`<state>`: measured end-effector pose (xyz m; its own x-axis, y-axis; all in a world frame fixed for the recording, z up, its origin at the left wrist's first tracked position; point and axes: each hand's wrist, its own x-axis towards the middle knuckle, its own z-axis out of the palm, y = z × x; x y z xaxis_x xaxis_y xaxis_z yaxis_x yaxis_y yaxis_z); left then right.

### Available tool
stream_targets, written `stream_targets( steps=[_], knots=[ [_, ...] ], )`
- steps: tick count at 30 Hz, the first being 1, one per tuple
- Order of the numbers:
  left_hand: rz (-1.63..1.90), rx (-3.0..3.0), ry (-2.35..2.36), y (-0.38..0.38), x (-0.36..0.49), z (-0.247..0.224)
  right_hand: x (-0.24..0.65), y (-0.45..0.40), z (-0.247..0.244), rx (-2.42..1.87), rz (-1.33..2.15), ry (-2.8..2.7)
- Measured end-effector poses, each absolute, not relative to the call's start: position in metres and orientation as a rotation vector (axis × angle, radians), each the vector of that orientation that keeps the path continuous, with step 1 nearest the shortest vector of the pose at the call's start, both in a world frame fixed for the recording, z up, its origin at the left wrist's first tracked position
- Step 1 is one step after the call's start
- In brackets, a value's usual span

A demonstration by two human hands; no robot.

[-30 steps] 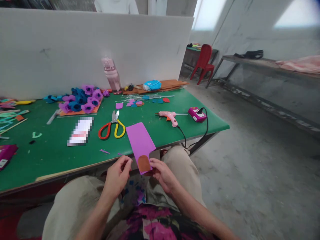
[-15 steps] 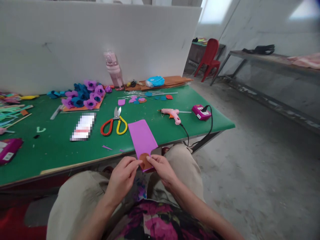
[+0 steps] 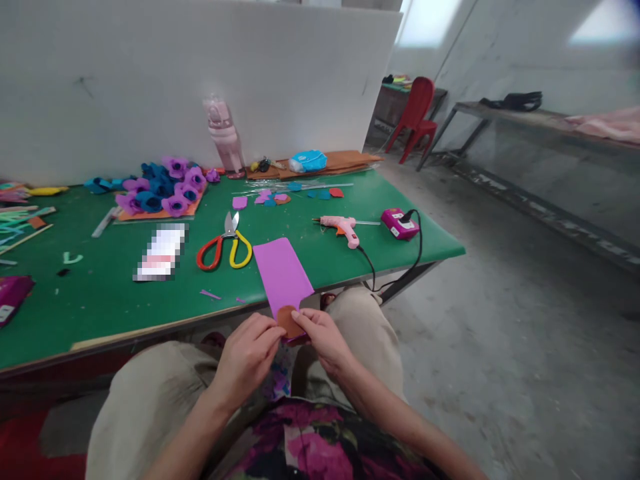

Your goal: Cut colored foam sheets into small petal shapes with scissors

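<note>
A brown rounded piece (image 3: 289,321) lies on the near end of a purple sheet (image 3: 283,270), which reaches over the table's front edge. My left hand (image 3: 251,350) pinches the left side of the brown piece and the sheet beneath. On the right side my right hand (image 3: 324,339) grips both, its thumb on top of the brown piece. Scissors with one red and one yellow handle (image 3: 241,251) rest open on the table, left of the sheet. A pink glue gun (image 3: 341,226) lies to the right.
Purple and blue flowers (image 3: 163,189) stand at the back left near a pink bottle (image 3: 225,137). Small cut pieces (image 3: 270,199) lie mid-table. A magenta power box (image 3: 400,223) with a black cable sits at the right. A red chair (image 3: 419,113) is beyond.
The view has shifted slightly, so the table items appear a little further left. My left fingers have moved slightly down at the brown piece's edge, and more of it shows.
</note>
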<state>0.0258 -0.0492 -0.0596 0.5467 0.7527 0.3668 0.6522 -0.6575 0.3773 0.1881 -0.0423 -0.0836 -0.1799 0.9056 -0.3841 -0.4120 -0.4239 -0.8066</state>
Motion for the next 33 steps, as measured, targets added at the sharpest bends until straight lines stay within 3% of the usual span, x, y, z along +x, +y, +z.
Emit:
stream_targets(
  steps=[8,12,18,23,33],
  knots=[
    [0.783,2.484,1.224,-0.050,0.023,-0.056,0.186,-0.042,-0.085,-1.117,1.736,-0.688],
    [0.840,1.977,1.493,-0.042,0.021,-0.055,0.186,-0.045,-0.090,-1.131,1.738,-0.679],
    [0.621,1.473,1.409,-0.038,0.030,-0.065,0.187,-0.053,-0.096,-1.103,1.757,-0.663],
    [0.784,1.716,1.494,-0.037,0.031,-0.060,0.189,-0.056,-0.097,-1.108,1.764,-0.634],
    [0.563,2.139,1.421,-0.031,0.044,-0.048,0.189,-0.057,-0.100,-1.079,1.754,-0.692]
  ],
)
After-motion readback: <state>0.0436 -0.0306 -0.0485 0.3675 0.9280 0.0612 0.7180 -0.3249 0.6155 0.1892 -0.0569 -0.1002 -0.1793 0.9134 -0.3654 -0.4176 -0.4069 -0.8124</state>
